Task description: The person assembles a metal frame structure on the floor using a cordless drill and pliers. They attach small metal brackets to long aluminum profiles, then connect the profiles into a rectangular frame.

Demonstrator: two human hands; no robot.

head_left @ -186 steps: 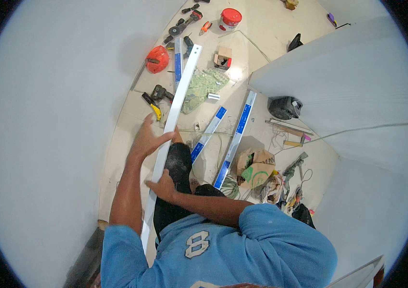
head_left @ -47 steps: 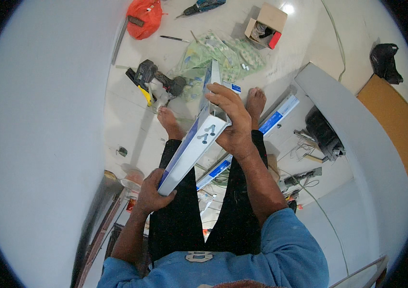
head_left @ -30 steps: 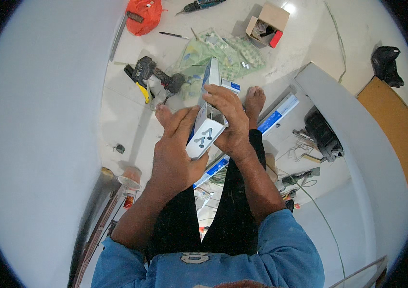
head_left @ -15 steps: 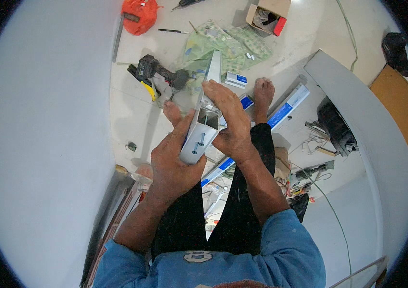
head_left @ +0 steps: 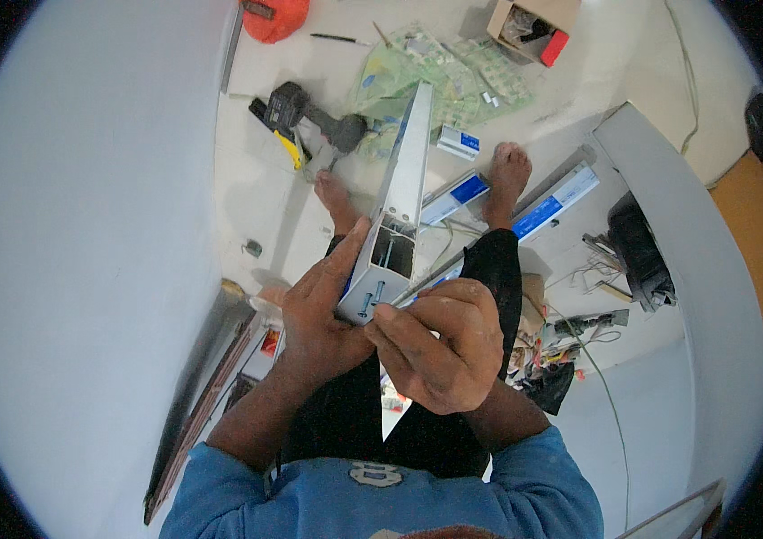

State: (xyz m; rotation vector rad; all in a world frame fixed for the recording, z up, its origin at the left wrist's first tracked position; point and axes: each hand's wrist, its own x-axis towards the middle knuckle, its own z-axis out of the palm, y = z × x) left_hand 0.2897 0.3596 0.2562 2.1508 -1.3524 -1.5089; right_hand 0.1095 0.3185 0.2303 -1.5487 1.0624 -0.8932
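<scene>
Left hand point(head_left: 314, 310) grips the end of the light fitting point(head_left: 395, 211) held upright over the legs, right hand point(head_left: 440, 346) pinches its blue end wires point(head_left: 371, 301), so wiring looks barely started.

- Long white metal channel point(head_left: 402, 180), open end facing up, wires visible inside, slanting toward twelve o'clock, its near end at centre frame.

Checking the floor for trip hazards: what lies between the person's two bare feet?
In the head view, a white-and-blue long box lies on the floor between the left foot and the right foot, beside the held white channel.
</scene>
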